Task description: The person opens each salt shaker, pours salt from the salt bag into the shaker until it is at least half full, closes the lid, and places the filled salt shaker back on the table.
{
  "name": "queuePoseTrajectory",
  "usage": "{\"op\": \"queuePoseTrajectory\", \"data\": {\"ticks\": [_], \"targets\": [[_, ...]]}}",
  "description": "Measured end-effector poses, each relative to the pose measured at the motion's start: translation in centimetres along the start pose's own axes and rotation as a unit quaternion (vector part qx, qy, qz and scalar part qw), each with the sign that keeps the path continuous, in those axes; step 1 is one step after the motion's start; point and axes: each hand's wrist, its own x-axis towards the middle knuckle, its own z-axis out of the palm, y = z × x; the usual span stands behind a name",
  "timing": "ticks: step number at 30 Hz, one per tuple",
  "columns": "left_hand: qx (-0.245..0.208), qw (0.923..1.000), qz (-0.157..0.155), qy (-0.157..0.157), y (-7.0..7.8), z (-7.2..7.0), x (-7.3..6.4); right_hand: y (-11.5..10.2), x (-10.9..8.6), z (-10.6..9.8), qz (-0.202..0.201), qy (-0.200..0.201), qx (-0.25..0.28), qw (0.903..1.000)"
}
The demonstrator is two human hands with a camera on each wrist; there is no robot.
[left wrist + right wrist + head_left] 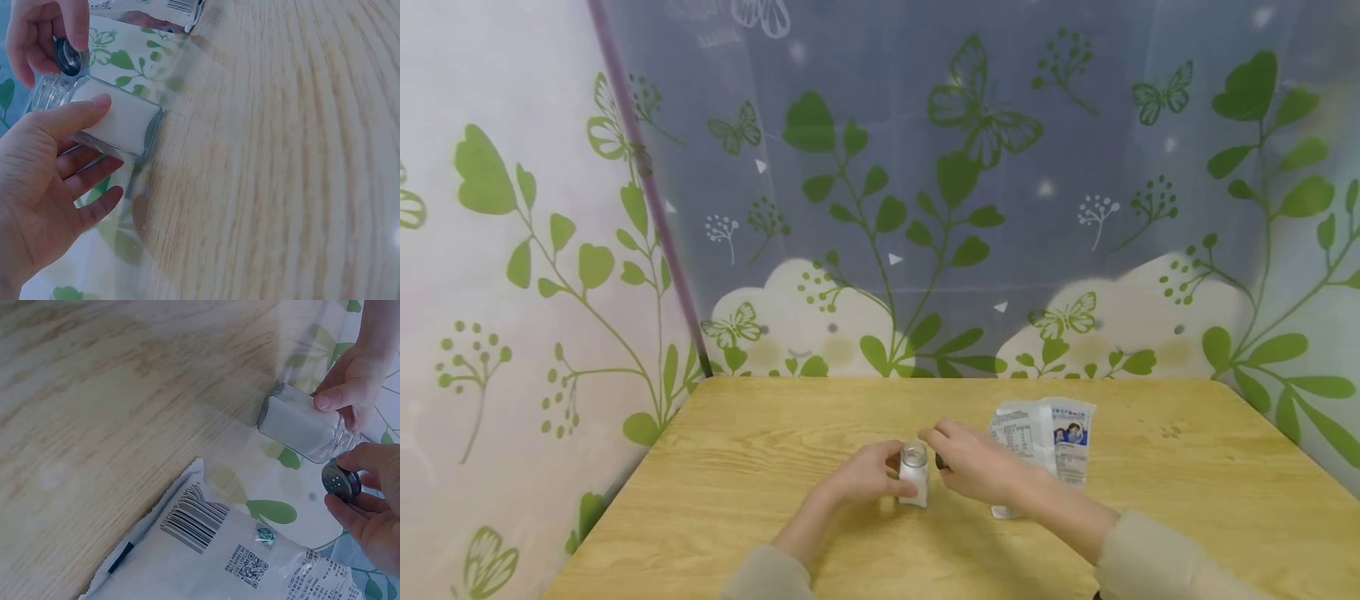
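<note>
A small square glass shaker jar (pixel 913 482) stands upright on the table, filled with white powder, its threaded mouth uncovered. My left hand (pixel 867 475) grips it from the left, the thumb across the near face, as the left wrist view (pixel 59 159) also shows. To the right of the jar mouth, my right hand (pixel 981 462) pinches a round dark shaker lid (pixel 340 479) between thumb and fingers. Small holes dot the lid's top. Lid and jar are apart.
A white printed plastic bag (pixel 1033 433) lies on the wooden table (pixel 760 442), just behind and right of my right hand. Its barcode and QR code show in the right wrist view. A leaf-patterned curtain (pixel 880 208) stands behind the table.
</note>
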Motion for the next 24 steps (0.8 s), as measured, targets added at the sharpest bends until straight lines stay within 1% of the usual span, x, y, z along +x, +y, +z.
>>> {"op": "queuePoseTrajectory", "data": {"ticks": [5, 10, 14, 19, 24], "targets": [[0.002, 1.0000, -0.007, 0.005, -0.1, 0.2, 0.0, 0.1, 0.4, 0.0, 0.005, 0.008, 0.009, 0.9999], [0.013, 0.9998, -0.007, 0.012, -0.2, 0.2, 0.1, -0.1, 0.9, -0.3, 0.018, 0.004, 0.017, 0.9997], [0.010, 0.9998, -0.013, 0.009, -0.2, 0.1, 0.1, -0.3, 1.3, -0.5, 0.018, 0.004, 0.020, 0.9996], [0.010, 0.9999, -0.012, 0.007, -0.3, 0.1, 0.2, -0.3, 1.7, -0.5, 0.007, 0.002, 0.017, 0.9998], [0.013, 0.9998, -0.012, 0.006, -0.3, 0.1, 0.2, -0.4, 2.3, -0.6, -0.011, -0.013, 0.001, 0.9999]]}}
